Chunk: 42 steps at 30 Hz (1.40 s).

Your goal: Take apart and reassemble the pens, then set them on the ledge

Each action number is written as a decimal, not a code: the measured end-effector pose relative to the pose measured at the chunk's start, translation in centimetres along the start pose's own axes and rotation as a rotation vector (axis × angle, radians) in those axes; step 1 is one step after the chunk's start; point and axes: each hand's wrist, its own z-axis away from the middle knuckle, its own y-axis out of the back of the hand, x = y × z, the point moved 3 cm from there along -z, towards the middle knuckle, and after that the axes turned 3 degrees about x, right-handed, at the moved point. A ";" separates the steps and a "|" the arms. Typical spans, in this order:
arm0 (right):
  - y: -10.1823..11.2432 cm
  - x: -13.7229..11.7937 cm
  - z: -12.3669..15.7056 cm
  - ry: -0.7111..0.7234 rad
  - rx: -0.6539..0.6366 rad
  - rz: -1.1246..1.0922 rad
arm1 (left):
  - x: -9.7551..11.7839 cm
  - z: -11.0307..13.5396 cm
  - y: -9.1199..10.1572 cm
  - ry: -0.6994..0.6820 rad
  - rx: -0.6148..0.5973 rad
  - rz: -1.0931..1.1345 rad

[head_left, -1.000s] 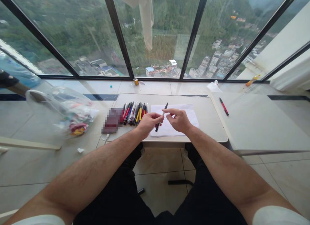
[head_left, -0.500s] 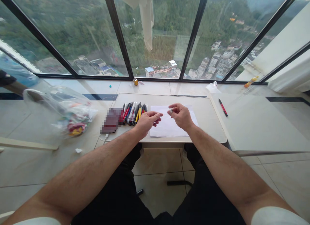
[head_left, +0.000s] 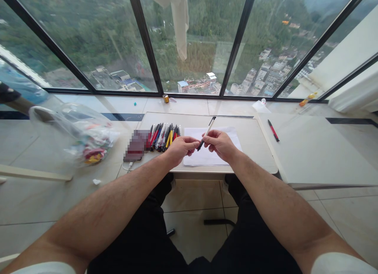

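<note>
Both my hands meet over a white sheet of paper [head_left: 230, 140] on a small beige table [head_left: 254, 148]. My right hand [head_left: 220, 145] pinches a slim pen [head_left: 207, 131] that slants up and away, its dark lower end between the fingers. My left hand [head_left: 180, 148] is closed at the pen's lower tip, fingertips touching it. A row of several pens [head_left: 163, 137] in black, red, blue and yellow lies on the table just left of my left hand.
A blurred dark red object [head_left: 136, 145] lies left of the pen row. A clear plastic bag [head_left: 85, 136] of colourful items sits on the floor at left. A red pen [head_left: 273, 130] rests on a second white table [head_left: 313, 148] at right. Windows stand beyond.
A second ago the two hands held a dark pen; half a second ago they were apart, the right holding a small piece. Now they are together again with a pen angled upward.
</note>
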 end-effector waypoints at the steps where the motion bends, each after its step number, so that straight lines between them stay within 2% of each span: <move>1: 0.1 0.0 0.0 0.016 0.012 0.013 | 0.0 0.0 0.0 0.011 -0.008 0.012; 5: 0.4 -0.3 -0.1 0.076 0.038 0.032 | 0.3 0.2 -0.2 0.022 -0.049 0.029; 10: 0.4 -0.5 -0.1 0.055 0.043 0.016 | 0.4 0.3 -0.5 0.032 -0.032 0.041; 17: 1.6 -0.4 -0.7 0.146 0.256 0.002 | 0.3 0.3 -0.5 0.055 -0.016 0.041; 22: 1.3 -0.6 -0.8 0.197 0.285 0.016 | 0.3 0.4 -0.7 0.072 -0.018 0.041; 30: 0.6 -1.1 -0.9 0.196 0.262 -0.010 | 0.2 0.4 -0.9 0.054 -0.055 0.049; 34: 0.7 -1.1 -0.4 0.124 0.235 -0.098 | 0.4 0.5 -1.0 0.023 -0.062 0.034; 37: 0.6 -0.8 0.0 0.043 0.140 -0.093 | 0.4 0.4 -1.1 -0.005 -0.054 0.008; 40: 0.6 -0.6 0.1 0.011 0.063 -0.034 | 0.3 0.3 -0.8 -0.052 -0.054 -0.056; 42: 1.2 -0.7 -0.2 0.030 0.107 -0.040 | 0.1 0.2 -0.4 -0.098 -0.035 -0.195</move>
